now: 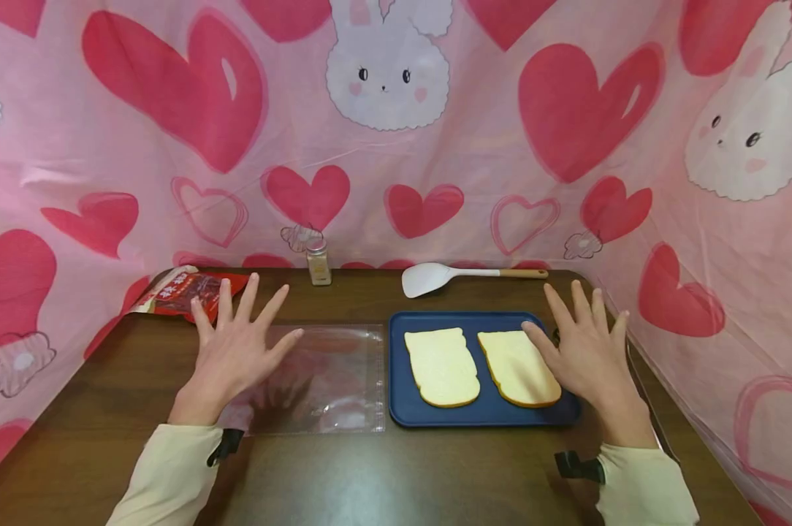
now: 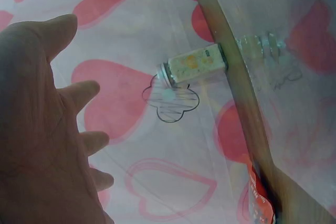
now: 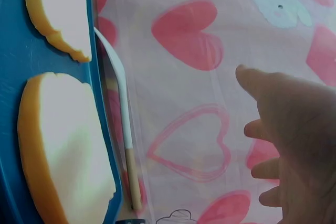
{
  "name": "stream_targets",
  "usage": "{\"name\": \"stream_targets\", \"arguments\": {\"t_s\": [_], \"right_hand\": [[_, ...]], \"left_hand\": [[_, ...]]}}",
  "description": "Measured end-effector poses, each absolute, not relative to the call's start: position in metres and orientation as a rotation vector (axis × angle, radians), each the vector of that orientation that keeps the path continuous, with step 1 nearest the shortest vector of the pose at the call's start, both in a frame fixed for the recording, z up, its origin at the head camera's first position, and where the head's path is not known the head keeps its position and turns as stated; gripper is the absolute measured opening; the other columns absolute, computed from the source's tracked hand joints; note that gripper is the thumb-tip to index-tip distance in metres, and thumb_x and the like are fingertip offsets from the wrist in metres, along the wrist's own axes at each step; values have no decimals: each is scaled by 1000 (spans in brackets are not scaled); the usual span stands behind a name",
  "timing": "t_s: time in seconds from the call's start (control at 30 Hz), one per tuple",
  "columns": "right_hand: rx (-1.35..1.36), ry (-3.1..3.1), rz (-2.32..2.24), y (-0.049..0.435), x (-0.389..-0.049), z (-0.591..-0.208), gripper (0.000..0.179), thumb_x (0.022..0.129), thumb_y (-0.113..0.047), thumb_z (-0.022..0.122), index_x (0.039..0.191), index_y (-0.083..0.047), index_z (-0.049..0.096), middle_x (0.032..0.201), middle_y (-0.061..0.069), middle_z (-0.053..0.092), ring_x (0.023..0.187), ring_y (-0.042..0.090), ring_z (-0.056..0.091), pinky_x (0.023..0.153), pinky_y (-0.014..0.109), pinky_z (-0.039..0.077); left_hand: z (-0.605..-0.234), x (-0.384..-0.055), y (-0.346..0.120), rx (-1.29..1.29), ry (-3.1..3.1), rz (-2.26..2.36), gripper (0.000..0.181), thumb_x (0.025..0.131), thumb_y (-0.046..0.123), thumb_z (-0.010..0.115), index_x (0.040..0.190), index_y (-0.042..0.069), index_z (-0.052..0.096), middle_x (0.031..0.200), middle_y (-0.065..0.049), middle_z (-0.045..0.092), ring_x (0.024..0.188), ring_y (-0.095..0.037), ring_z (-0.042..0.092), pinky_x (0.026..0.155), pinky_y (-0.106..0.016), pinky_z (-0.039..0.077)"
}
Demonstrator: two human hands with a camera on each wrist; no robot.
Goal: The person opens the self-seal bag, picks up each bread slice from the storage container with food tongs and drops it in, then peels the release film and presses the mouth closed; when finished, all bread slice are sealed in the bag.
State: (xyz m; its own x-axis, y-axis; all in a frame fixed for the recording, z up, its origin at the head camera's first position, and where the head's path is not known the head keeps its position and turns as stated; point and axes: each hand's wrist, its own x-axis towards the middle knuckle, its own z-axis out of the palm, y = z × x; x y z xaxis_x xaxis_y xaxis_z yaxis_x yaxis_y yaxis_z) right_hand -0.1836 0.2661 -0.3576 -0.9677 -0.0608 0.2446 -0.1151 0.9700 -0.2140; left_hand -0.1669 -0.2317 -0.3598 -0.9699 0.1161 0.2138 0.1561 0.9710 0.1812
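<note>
My left hand (image 1: 238,354) hovers with fingers spread above the left part of a clear plastic bag (image 1: 343,380) lying flat on the table. Over the right end of a blue tray (image 1: 435,418) is my right hand (image 1: 589,358), its fingers also spread and holding nothing. Two slices of bread lie side by side on the tray: a left slice (image 1: 440,365) and a right slice (image 1: 517,369), the latter partly behind my right thumb. In the right wrist view both slices show brown crusts, and my right hand (image 3: 299,129) is apart from them.
At the back left lies a red food packet (image 1: 188,288). A small seasoning jar (image 1: 318,264) with a metal-coloured lid stands near the back edge. Behind the tray rests a white spatula (image 1: 429,277) with a wooden handle. Pink heart-patterned cloth (image 1: 383,161) hangs around the table.
</note>
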Motion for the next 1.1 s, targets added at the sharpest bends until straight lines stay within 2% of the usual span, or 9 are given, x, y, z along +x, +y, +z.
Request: {"name": "stream_targets", "arguments": {"t_s": [0.17,0.3,0.37,0.47,0.53,0.67,0.77,0.87,1.1], "right_hand": [[177,-2860,375,256,-183,-353,88,102,-62,53,167,-11,26,169,37,18,155,64,8,115,88,-2],[349,-2767,448,223,-175,-346,82,97,-50,69,161,-6,41,164,33,36,150,59,31,117,82,20],[448,-2713,473,197,-171,-347,74,94,-42,76,153,-5,53,152,29,53,138,53,49,111,75,39],[570,-2723,477,155,-169,-353,58,93,-38,80,141,-9,67,113,17,73,101,35,67,84,53,59],[638,-2792,487,129,-170,-357,51,93,-39,80,137,-14,72,85,9,71,78,26,65,64,41,56],[747,-2938,475,88,-178,-369,41,96,-39,78,132,-21,75,77,4,74,70,22,67,51,34,48],[795,-3022,408,69,-186,-379,41,95,-41,78,131,-22,76,91,4,78,82,24,72,54,35,51],[822,-3115,347,56,-192,-388,42,94,-42,79,131,-22,75,83,2,74,77,21,68,54,38,51],[798,-3224,238,47,-201,-396,47,94,-43,79,135,-21,71,90,4,74,76,20,62,60,40,54]], "left_hand": [[-359,-164,-237,-221,-2953,-322,82,100,67,53,168,29,29,177,-23,10,158,-61,-5,113,-86,-15],[-362,-163,-239,-291,-3027,-384,81,98,68,57,165,27,37,175,-24,18,157,-63,3,113,-89,-7],[-368,-163,-239,-340,-3071,-421,79,97,66,61,163,25,43,173,-24,23,156,-64,8,113,-90,-3],[-379,-165,-238,-407,-3141,-473,77,95,61,68,160,24,48,171,-24,30,155,-64,17,112,-91,3],[-386,-167,-237,-424,-3192,-515,76,95,58,70,159,24,50,171,-24,32,155,-62,20,112,-91,5],[-397,-171,-235,-418,-3275,-590,75,95,55,72,159,22,50,171,-23,33,155,-60,23,110,-92,10],[-401,-172,-233,-407,-3306,-635,74,96,53,72,160,22,48,171,-23,31,155,-60,23,109,-92,13],[-403,-172,-233,-397,-3313,-635,73,97,51,72,160,22,48,172,-23,29,156,-60,22,107,-93,15],[-405,-170,-231,-412,-3301,-637,74,93,52,76,156,22,53,167,-29,34,149,-69,26,99,-96,19]]}}
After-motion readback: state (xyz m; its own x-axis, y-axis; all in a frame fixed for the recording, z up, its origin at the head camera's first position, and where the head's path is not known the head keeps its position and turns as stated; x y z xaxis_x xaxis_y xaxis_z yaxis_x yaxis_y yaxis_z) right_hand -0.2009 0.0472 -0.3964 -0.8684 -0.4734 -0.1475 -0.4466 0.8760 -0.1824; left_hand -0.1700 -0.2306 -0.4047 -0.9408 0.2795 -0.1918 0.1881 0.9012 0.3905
